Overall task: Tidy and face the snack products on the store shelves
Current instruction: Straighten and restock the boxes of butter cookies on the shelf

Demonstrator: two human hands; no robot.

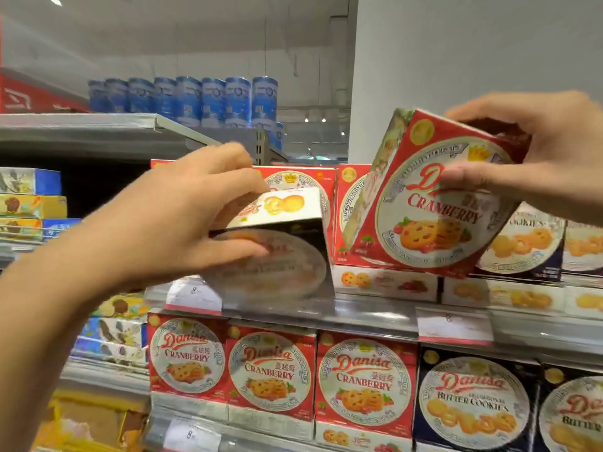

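In the head view, the left hand (182, 220) grips a dark box (277, 252) of cookies at about 9 o'clock of centre, fingers curled over its pale top and thumb pressed on its round label. The box is tilted forward at the front of the upper shelf (368, 313), and its print is blurred and partly covered by the hand, so the flavour cannot be read. The right hand (535, 158), at 2 o'clock, clamps a red cranberry box (434, 203), thumb across the brand name, fingers over the top right corner; the box is tilted and lifted in front of the shelved stock. The two hands are apart, each on its own box. Behind them, red boxes (349, 210) and navy butter-cookie boxes (522, 246) stand half hidden. At 6 o'clock, a lower row of cranberry boxes (270, 373) faces forward, with butter-cookie boxes (473, 402) at 5 o'clock cut by the frame. Blue tins (212, 96) at 11 o'clock are too blurred to read.
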